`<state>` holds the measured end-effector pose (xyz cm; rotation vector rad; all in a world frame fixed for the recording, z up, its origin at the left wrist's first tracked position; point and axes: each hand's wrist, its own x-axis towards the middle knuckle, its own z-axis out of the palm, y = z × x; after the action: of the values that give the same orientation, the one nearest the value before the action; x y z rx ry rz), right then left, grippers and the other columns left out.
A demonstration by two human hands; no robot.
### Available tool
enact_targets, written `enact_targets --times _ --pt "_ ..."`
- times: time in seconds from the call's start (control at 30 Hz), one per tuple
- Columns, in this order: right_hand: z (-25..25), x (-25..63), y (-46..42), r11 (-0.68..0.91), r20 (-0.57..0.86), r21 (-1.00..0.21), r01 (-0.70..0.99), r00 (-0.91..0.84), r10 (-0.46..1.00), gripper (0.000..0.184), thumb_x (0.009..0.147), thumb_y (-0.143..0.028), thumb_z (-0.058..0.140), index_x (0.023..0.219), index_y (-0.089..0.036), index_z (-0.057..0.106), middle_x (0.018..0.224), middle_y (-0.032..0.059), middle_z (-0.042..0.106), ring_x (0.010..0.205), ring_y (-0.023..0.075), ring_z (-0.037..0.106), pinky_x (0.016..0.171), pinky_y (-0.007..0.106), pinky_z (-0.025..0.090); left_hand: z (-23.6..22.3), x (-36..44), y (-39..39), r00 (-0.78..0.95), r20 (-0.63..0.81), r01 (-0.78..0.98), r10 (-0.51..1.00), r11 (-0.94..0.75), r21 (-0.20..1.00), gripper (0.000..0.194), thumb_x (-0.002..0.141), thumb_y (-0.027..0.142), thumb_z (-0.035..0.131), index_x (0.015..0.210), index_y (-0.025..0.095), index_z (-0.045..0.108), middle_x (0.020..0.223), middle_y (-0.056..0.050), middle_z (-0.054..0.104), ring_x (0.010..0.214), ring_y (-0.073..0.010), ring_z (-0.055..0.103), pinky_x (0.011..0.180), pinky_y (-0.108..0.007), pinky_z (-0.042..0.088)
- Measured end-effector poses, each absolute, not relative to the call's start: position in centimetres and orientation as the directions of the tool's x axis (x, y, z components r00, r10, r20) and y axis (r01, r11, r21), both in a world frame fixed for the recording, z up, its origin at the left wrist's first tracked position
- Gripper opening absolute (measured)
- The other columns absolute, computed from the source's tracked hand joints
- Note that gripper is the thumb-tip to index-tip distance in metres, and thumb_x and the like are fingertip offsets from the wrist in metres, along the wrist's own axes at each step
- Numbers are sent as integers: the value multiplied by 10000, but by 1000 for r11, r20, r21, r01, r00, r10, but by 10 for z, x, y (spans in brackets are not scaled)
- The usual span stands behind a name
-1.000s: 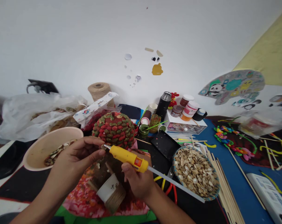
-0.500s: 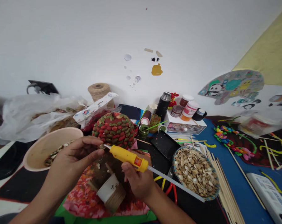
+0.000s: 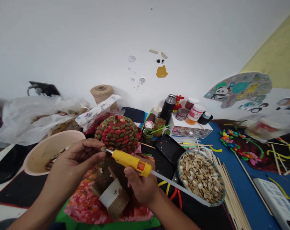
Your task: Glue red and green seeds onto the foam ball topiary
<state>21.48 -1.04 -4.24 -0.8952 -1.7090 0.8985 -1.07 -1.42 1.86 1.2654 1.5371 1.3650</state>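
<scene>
My right hand (image 3: 142, 187) is wrapped round a yellow hot glue gun (image 3: 128, 161), with a long glue stick (image 3: 180, 188) jutting from its back end. Between thumb and fingertips, my left hand (image 3: 80, 163) pinches a small shell (image 3: 103, 149), and the gun's metal nozzle touches or nearly touches it. Just behind the nozzle stands a round form covered in red and green shells (image 3: 117, 132). Below my hands a white paper cup (image 3: 111, 193), partly wound with twine, lies tilted on a pink-red patterned sheet (image 3: 80, 207).
At the left is a pale bowl (image 3: 32, 159) with shells in it. A basket (image 3: 225, 191) full of shells sits at the right, beside wooden sticks (image 3: 231, 198). Behind are a black thermos (image 3: 168, 107), paint jars (image 3: 195, 114) and a twine spool (image 3: 101, 94).
Both hands hold nearly the same place. The glue gun has shifted very slightly left along with the shell at its nozzle.
</scene>
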Motion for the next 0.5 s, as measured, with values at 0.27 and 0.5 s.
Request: enact_targets --times 0.27,0.5 --pt "-46 214 -10 442 393 -883 159 -265 881 727 1175 -804 454 815 -254 766 586 14 595 625 223 684 491 277 473 21 -12 -13 -253 105 182 962 -59 981 361 730 465 1047 964 273 850 887 -24 850 776 -227 785 651 -283 648" --pt "-43 213 -8 488 437 -855 175 -262 860 766 1184 -808 421 739 -261 721 541 -12 555 564 203 643 608 314 540 25 -11 -14 -266 124 239 956 -59 969 380 728 507 1036 947 258 849 907 -48 866 790 -243 798 669 -295 674"
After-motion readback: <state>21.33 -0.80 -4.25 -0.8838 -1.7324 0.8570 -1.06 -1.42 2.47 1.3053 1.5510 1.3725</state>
